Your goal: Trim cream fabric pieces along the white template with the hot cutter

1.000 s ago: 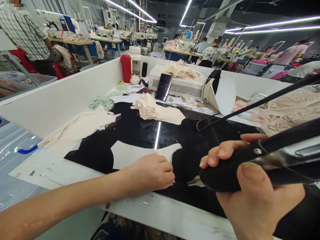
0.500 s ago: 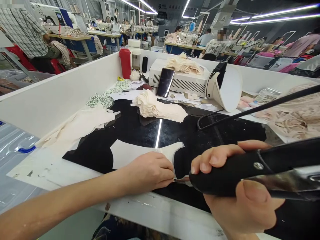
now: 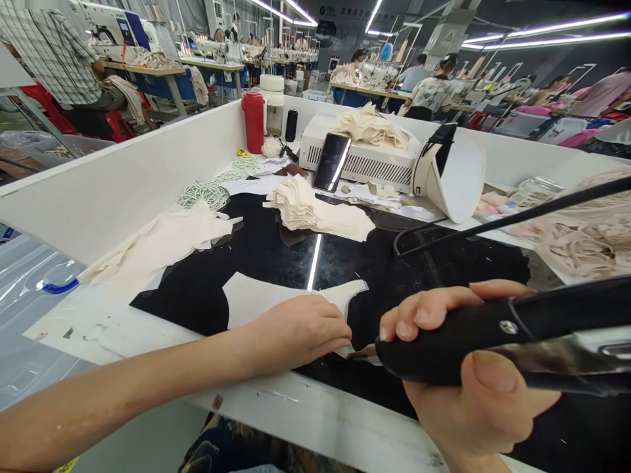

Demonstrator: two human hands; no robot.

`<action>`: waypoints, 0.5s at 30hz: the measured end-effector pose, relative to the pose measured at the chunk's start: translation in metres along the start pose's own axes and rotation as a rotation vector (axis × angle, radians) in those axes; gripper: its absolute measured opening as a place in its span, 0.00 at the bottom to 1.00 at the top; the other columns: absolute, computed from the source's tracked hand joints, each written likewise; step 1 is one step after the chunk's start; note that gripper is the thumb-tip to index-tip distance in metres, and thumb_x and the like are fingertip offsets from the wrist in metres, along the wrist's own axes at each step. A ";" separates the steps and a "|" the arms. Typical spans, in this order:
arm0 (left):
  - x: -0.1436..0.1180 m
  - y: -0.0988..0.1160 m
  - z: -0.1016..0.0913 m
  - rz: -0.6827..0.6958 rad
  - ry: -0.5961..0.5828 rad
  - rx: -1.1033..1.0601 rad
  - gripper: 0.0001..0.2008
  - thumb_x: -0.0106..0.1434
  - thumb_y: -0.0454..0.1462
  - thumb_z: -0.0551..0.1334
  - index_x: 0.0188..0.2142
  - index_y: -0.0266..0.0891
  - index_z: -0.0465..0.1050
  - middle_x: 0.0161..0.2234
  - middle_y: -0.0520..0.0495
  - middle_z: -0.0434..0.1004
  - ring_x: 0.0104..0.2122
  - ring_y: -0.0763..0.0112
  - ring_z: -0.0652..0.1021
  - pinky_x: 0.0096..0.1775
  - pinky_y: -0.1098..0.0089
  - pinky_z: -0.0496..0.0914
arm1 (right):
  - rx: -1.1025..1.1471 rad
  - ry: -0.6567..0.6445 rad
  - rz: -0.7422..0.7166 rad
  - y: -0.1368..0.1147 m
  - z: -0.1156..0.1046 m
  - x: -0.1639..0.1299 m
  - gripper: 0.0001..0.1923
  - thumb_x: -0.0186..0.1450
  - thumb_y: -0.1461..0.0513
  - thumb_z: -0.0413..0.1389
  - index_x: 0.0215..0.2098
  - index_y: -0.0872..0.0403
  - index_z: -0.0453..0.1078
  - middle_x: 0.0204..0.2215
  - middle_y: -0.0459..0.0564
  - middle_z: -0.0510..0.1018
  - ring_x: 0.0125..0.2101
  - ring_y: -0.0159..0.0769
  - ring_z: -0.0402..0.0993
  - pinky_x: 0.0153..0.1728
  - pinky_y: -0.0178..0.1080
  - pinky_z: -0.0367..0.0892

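From head height, the sole camera looks forward and steeply down, close over the left hand (image 3: pixel 305 328), right hand (image 3: pixel 478 410) and worktable (image 3: pixel 261 246).

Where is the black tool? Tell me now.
In the head view, the black tool is at lower right, in the right hand, its metal tip near the left hand and the white piece.

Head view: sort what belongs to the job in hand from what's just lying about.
In the job:
- black handheld tool, gripped by the right hand, tip near the left hand
- pale flat piece, under the left hand
- black work surface
- probably the cream fabric stack

Apparently just lying about:
- phone
- red bottle
- tangled green-and-white cord
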State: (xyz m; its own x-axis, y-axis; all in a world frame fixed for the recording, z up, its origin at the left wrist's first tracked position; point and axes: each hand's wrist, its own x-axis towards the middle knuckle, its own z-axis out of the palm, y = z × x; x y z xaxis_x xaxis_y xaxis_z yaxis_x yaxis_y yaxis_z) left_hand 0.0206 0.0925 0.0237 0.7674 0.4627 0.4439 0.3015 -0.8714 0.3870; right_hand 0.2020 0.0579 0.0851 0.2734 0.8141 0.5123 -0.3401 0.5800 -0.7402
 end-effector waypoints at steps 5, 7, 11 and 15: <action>0.004 0.000 0.002 -0.072 -0.035 0.051 0.05 0.81 0.34 0.69 0.44 0.36 0.80 0.44 0.45 0.86 0.44 0.63 0.85 0.50 0.65 0.76 | -0.014 0.001 -0.005 0.000 0.000 -0.001 0.20 0.63 0.55 0.77 0.50 0.45 0.78 0.28 0.38 0.82 0.22 0.36 0.75 0.20 0.38 0.74; 0.003 0.000 0.003 -0.083 -0.024 0.058 0.04 0.81 0.33 0.68 0.45 0.37 0.80 0.46 0.45 0.85 0.44 0.64 0.84 0.49 0.66 0.76 | -0.015 0.006 -0.009 0.000 0.000 -0.001 0.20 0.63 0.56 0.77 0.50 0.46 0.78 0.28 0.38 0.82 0.22 0.36 0.76 0.20 0.37 0.74; 0.002 -0.001 0.004 0.012 0.006 0.081 0.06 0.80 0.28 0.66 0.46 0.39 0.79 0.48 0.45 0.86 0.46 0.64 0.84 0.52 0.65 0.76 | -0.018 0.011 -0.013 0.001 0.000 -0.001 0.20 0.63 0.56 0.77 0.50 0.46 0.78 0.28 0.39 0.81 0.22 0.36 0.75 0.20 0.38 0.73; 0.003 -0.003 0.002 0.084 -0.044 0.091 0.09 0.80 0.25 0.65 0.45 0.38 0.79 0.45 0.46 0.87 0.45 0.64 0.84 0.52 0.65 0.76 | -0.020 0.003 -0.010 0.001 0.000 0.000 0.20 0.63 0.56 0.77 0.49 0.46 0.78 0.28 0.39 0.81 0.21 0.36 0.74 0.20 0.38 0.71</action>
State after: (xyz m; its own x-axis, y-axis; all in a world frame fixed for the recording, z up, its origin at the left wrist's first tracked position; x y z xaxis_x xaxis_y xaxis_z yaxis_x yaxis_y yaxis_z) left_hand 0.0228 0.0956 0.0225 0.8158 0.3813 0.4349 0.2835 -0.9190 0.2740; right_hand 0.2017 0.0579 0.0844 0.2798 0.8082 0.5183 -0.3191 0.5874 -0.7437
